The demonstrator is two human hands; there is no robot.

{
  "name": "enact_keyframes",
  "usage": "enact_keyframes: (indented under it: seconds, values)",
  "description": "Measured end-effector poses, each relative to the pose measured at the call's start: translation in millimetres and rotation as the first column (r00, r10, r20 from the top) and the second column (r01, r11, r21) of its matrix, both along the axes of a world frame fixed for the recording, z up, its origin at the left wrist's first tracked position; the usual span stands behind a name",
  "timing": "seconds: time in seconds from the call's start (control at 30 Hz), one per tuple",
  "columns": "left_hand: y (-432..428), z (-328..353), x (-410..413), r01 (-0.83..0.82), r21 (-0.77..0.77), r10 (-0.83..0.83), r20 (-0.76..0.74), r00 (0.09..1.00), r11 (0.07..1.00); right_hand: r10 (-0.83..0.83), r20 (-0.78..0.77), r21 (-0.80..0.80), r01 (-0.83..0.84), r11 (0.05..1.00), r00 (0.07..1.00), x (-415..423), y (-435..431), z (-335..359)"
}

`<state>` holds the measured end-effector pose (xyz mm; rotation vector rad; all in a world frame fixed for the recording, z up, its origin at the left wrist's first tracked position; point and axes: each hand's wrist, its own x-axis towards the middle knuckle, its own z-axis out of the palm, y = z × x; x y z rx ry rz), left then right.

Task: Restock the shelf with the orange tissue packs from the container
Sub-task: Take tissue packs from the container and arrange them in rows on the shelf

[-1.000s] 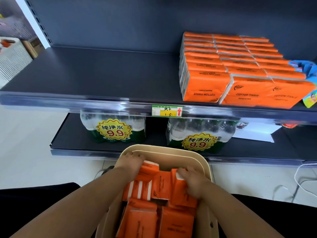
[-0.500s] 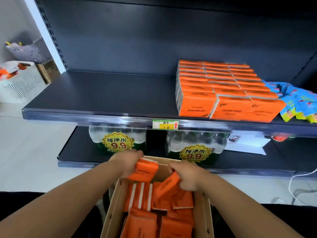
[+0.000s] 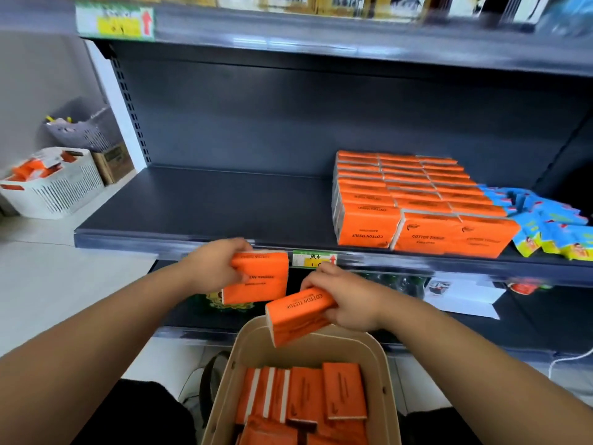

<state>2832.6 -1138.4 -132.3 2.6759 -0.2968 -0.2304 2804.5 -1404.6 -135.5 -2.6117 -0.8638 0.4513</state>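
Note:
My left hand [image 3: 211,268] grips one orange tissue pack [image 3: 261,277], held upright just below the front edge of the dark shelf [image 3: 208,203]. My right hand [image 3: 346,297] grips a second orange tissue pack [image 3: 296,314], tilted, above the far rim of the beige container [image 3: 390,374]. Several more orange packs [image 3: 308,399] lie inside the container. On the shelf's right half stands a neat block of stocked orange packs [image 3: 414,203], three rows wide.
Blue snack packets [image 3: 552,226] lie to the right of the stocked block. A price tag [image 3: 314,259] sits on the shelf edge. A white slotted basket [image 3: 54,184] and a grey one stand on the floor at left. Another shelf [image 3: 321,36] runs overhead.
Both hands have lifted out of the container, each with an orange pack, up toward the shelf's front edge. The view has tilted upward, so the upper shelf now shows.

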Motion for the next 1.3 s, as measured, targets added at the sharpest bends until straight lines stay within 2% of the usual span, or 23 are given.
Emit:
enact_keyframes:
  seconds: [0.13,0.23,0.33,0.53,0.7,1.0,1.13,1.3]
  values:
    - [10,23,21,-0.042,-0.201,0.046,0.018,0.999,0.979,-0.014,0.040,0.043,0.012,0.999,0.999,14,1,30]
    - [14,36,43,-0.079,-0.356,0.066,-0.047,0.997,0.931,-0.043,0.079,0.109,0.034,0.993,0.996,30,1,47]
    - [12,44,70,-0.108,-0.446,0.050,-0.139,0.989,0.889,-0.075,0.144,0.155,0.052,0.987,0.987,52,0,59]
    - [0,38,126,-0.127,-0.460,0.046,-0.184,0.982,0.879,-0.131,0.232,0.170,0.092,0.981,0.964,103,0,71]
    - [-10,28,168,-0.165,-0.443,0.083,-0.199,0.976,0.881,-0.139,0.321,0.060,0.126,0.990,0.937,147,4,71]
    - [-40,8,230,-0.249,-0.586,0.231,-0.108,0.967,0.771,-0.213,0.322,-0.044,0.240,0.970,0.922,211,12,56]
    - [-56,7,257,-0.211,-0.557,0.260,0.010,0.966,0.804,-0.222,0.382,-0.149,0.297,0.943,0.897,233,12,51]
    - [-72,1,295,-0.154,-0.421,0.218,0.108,0.970,0.894,-0.212,0.429,-0.214,0.327,0.920,0.878,254,14,51]
